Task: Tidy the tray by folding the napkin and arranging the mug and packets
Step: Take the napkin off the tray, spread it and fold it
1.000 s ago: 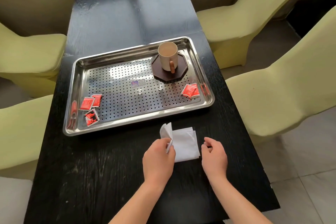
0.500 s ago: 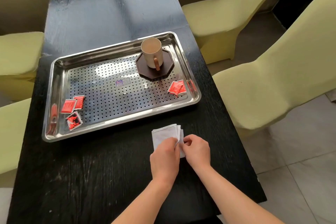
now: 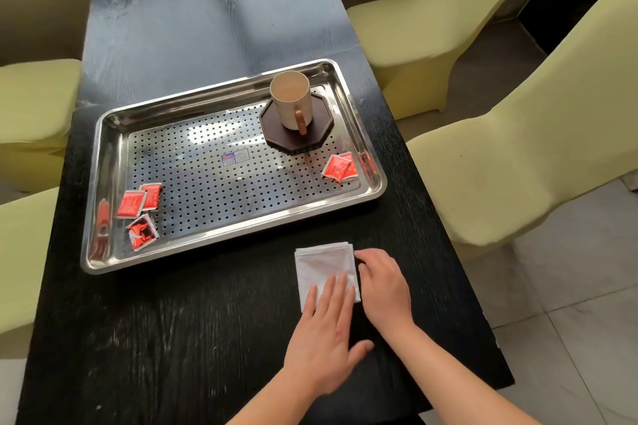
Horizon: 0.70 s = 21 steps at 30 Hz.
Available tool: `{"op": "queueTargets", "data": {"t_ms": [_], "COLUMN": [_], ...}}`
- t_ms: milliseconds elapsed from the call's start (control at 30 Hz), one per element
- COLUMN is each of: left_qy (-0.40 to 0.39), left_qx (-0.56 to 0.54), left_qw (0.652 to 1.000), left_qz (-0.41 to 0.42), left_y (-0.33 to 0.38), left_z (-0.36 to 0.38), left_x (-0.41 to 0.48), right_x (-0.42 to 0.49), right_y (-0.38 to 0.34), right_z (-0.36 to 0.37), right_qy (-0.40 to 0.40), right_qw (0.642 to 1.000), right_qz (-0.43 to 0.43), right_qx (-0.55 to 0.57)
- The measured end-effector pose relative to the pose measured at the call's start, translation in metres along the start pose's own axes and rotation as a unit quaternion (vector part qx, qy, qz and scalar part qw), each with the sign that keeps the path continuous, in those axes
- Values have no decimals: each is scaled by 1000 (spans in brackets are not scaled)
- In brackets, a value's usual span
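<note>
Your left hand [image 3: 324,338] lies flat and open on the folded napkin [image 3: 324,267] near the tabletop's [image 3: 172,338] right edge; your right hand [image 3: 381,286], fingers curled but holding nothing, touches its side.

Two bare forearms, left hand [image 3: 324,338] and right hand [image 3: 385,290] ungloved, sleeveless

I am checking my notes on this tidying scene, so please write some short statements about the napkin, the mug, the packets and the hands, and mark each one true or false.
1. The napkin lies folded on the black table, outside the tray. True.
2. The mug lies on its side. False: it stands upright on a dark octagonal coaster.
3. The left hand rests flat, fingers on the napkin. True.
4. All red packets sit in one pile. False: three packets lie at the tray's near left, others at its near right.
5. The right hand holds the mug. False: it touches the napkin's right edge.
</note>
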<state>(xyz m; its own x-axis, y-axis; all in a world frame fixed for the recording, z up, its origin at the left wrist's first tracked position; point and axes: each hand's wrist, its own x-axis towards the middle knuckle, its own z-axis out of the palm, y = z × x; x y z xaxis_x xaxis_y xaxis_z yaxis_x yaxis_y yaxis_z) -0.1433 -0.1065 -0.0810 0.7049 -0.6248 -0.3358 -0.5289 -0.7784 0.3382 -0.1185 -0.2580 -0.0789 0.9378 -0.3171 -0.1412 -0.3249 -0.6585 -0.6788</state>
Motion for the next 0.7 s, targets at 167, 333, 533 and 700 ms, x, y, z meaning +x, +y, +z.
{"op": "queueTargets", "data": {"t_ms": [167, 333, 533, 700], "left_qy": [-17, -40, 13, 84], "left_qx": [35, 69, 41, 6], "left_qw": [999, 997, 999, 990], "left_qz": [8, 7, -8, -117], "left_y": [0, -4, -9, -35], "left_z": [12, 19, 5, 1], "left_x": [4, 5, -2, -4], "right_x": [19, 34, 30, -1], "right_y": [4, 19, 7, 10], "right_z": [8, 9, -4, -6], "right_qy": [-195, -273, -220, -138], "right_qw": [936, 871, 924, 948], "right_qz": [-216, -243, -212, -188], "right_qx": [-198, -329, -232, -217]}}
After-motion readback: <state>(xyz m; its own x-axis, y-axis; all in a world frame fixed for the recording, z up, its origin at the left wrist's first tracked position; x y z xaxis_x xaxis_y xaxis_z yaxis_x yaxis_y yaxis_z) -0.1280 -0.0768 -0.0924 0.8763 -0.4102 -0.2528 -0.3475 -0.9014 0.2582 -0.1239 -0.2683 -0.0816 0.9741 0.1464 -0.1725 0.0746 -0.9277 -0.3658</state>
